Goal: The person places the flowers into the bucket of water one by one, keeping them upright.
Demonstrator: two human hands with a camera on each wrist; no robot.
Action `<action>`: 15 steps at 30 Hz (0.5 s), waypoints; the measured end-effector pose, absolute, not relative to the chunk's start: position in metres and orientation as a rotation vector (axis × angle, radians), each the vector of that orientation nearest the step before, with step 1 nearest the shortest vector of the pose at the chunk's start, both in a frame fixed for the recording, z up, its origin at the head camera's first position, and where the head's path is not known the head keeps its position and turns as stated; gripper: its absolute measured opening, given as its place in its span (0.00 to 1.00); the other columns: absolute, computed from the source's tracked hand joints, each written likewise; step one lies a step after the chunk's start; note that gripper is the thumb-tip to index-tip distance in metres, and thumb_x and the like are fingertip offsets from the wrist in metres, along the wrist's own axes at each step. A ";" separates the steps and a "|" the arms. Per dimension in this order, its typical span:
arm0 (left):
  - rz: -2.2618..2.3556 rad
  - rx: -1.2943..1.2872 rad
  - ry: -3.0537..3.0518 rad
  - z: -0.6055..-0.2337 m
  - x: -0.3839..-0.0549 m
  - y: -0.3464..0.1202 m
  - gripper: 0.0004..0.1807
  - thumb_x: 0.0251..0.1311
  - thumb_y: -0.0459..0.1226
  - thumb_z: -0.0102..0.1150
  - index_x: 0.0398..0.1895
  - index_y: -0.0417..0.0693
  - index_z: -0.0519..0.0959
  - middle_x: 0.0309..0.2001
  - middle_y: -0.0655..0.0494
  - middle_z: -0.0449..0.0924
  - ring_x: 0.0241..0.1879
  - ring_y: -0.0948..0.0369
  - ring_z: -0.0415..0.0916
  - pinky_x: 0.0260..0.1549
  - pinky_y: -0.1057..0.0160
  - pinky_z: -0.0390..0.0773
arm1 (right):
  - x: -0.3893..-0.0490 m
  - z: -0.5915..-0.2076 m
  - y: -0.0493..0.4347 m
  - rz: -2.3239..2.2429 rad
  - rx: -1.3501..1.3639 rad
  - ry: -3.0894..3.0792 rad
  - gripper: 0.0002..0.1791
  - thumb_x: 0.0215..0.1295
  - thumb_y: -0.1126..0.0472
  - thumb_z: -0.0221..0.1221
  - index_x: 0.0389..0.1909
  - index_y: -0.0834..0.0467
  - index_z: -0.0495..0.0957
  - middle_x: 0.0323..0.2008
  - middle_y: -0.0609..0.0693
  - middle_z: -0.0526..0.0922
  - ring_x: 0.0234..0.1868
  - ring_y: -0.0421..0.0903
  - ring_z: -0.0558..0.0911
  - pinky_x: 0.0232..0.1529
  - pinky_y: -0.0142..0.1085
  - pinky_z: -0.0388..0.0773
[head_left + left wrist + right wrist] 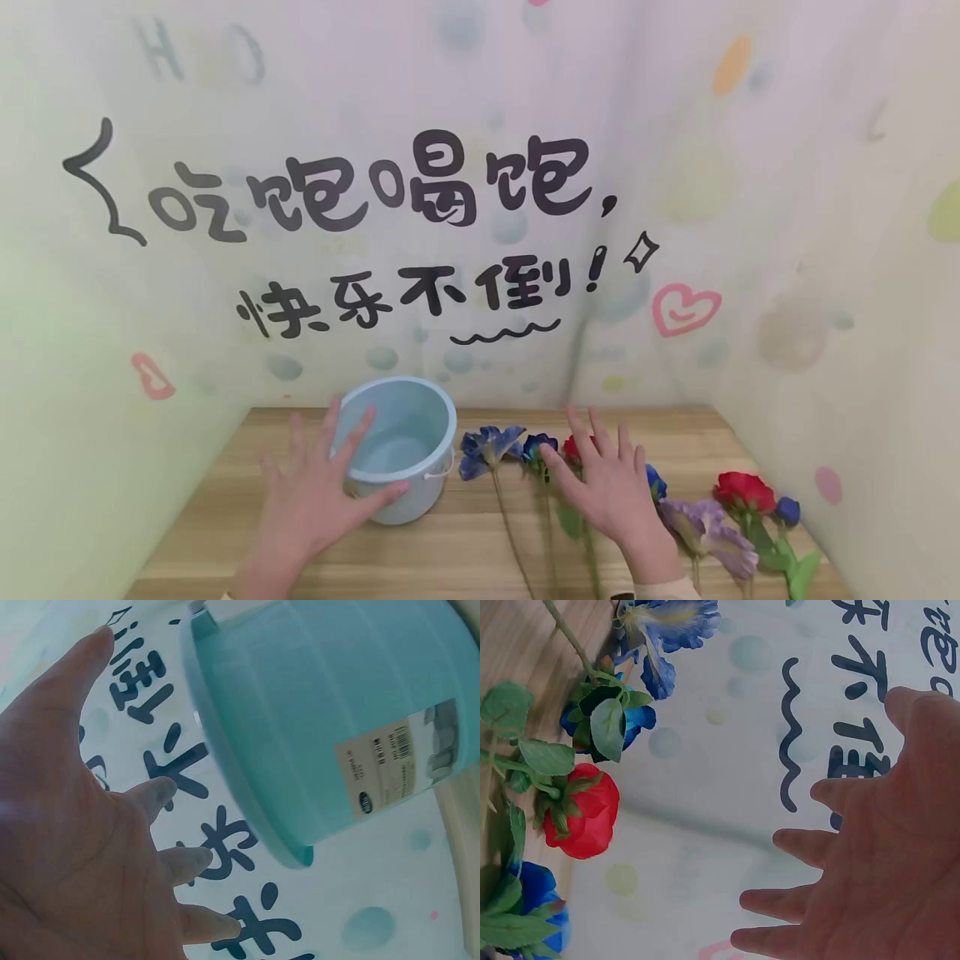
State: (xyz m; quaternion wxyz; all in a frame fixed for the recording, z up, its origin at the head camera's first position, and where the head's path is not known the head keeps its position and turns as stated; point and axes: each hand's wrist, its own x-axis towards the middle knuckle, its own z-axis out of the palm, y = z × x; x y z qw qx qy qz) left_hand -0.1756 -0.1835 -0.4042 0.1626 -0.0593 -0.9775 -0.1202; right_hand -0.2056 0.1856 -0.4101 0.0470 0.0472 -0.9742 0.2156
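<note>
A light blue plastic bucket (442, 492) with a thin handle stands upright on the wooden table. In the left wrist view a paper label (386, 761) shows on the bucket's side. My left hand (307, 500) is spread in front of the bucket's left side, its fingers straight and holding nothing. My right hand (611, 492), also spread and holding nothing, hovers over the flowers. Near it lie a blue-violet flower (491, 448), a dark blue rose (538, 450) and a red rose (585, 814) partly hidden behind the fingers. Another blue rose (656, 482) is at its right.
Farther right on the table (217, 533) lie a purple ruffled flower (705, 529), a red rose (746, 492) and a small blue bud (787, 511) with green leaves. A pale printed curtain (525, 83) with black lettering rises behind the table's back edge.
</note>
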 end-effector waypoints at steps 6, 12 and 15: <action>-0.311 -0.167 -2.782 -0.396 -0.176 -0.182 0.60 0.54 0.83 0.50 0.86 0.71 0.50 0.86 0.46 0.41 0.77 0.22 0.37 0.58 0.10 0.40 | -0.206 -0.399 0.186 0.524 0.201 -2.913 0.49 0.72 0.21 0.45 0.86 0.41 0.50 0.85 0.58 0.47 0.80 0.77 0.41 0.71 0.78 0.36; -0.352 -0.176 -2.805 -0.399 -0.179 -0.179 0.58 0.53 0.82 0.52 0.84 0.69 0.57 0.84 0.40 0.47 0.76 0.22 0.46 0.62 0.13 0.41 | -0.205 -0.397 0.189 0.427 0.250 -2.871 0.54 0.65 0.20 0.55 0.85 0.42 0.55 0.84 0.60 0.51 0.79 0.79 0.47 0.70 0.79 0.42; -0.389 -0.217 -2.781 -0.402 -0.181 -0.179 0.58 0.52 0.82 0.55 0.82 0.65 0.63 0.81 0.38 0.56 0.73 0.25 0.58 0.63 0.17 0.54 | -0.204 -0.401 0.194 0.427 0.240 -2.901 0.56 0.63 0.20 0.57 0.85 0.43 0.53 0.84 0.61 0.51 0.79 0.79 0.45 0.70 0.79 0.42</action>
